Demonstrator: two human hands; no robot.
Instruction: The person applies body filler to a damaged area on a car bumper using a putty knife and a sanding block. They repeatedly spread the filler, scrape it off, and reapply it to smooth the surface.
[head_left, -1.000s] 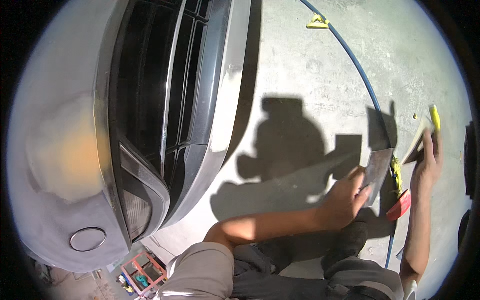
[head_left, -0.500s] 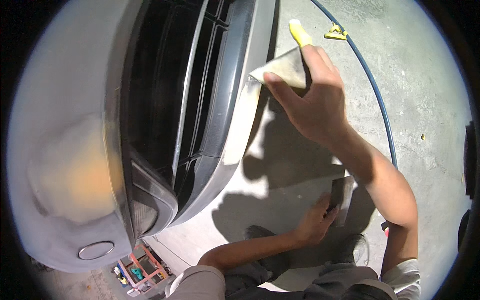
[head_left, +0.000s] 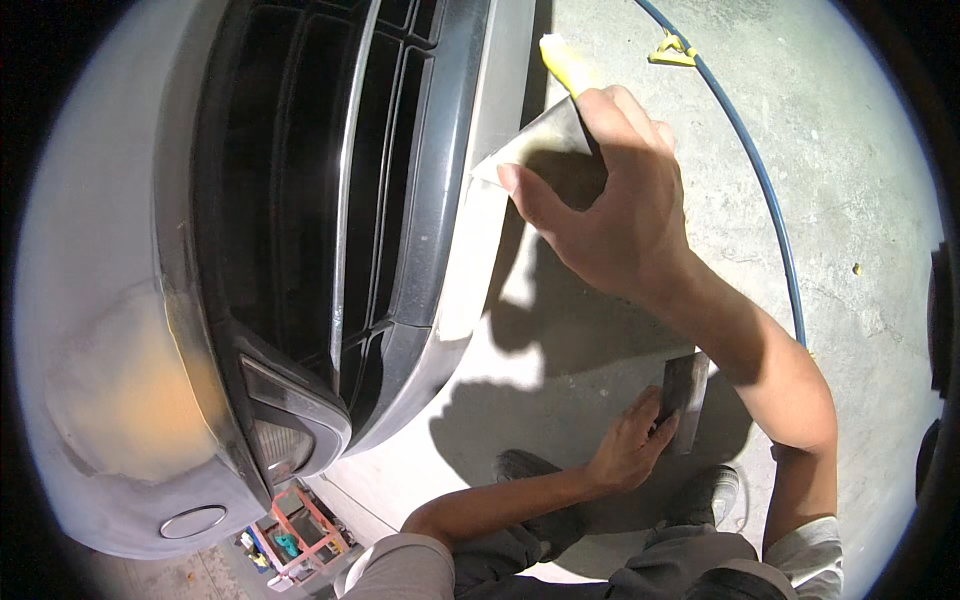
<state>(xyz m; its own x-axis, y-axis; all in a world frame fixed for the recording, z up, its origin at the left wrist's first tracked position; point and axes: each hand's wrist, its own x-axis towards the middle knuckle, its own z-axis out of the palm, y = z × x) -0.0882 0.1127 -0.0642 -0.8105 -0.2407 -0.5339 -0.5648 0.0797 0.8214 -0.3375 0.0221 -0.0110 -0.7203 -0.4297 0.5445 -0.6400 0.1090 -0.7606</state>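
My right hand (head_left: 630,190) pinches a putty knife with a yellow handle (head_left: 565,66) and a wide, triangular-looking metal blade (head_left: 545,145). The blade's left corner meets the car bumper's outer edge (head_left: 500,90), at the top of a pale patch (head_left: 470,270) that looks like filler. Lower down, my left hand (head_left: 628,445) is closed on a flat rectangular metal plate (head_left: 686,400), held above the floor away from the bumper. My fingers hide part of both tools.
The dark grille (head_left: 280,150) and a lamp (head_left: 283,443) sit left of the pale strip. A sanded yellowish area (head_left: 155,400) marks the grey body panel. A blue hose (head_left: 750,150) curves over the concrete floor beside a yellow tool (head_left: 672,55). A red-framed cart (head_left: 305,530) stands lower left.
The view has turned slightly, so the car appears further left. My right hand and putty knife have shifted left and down in the picture, with the blade still at the bumper. My left hand barely moved.
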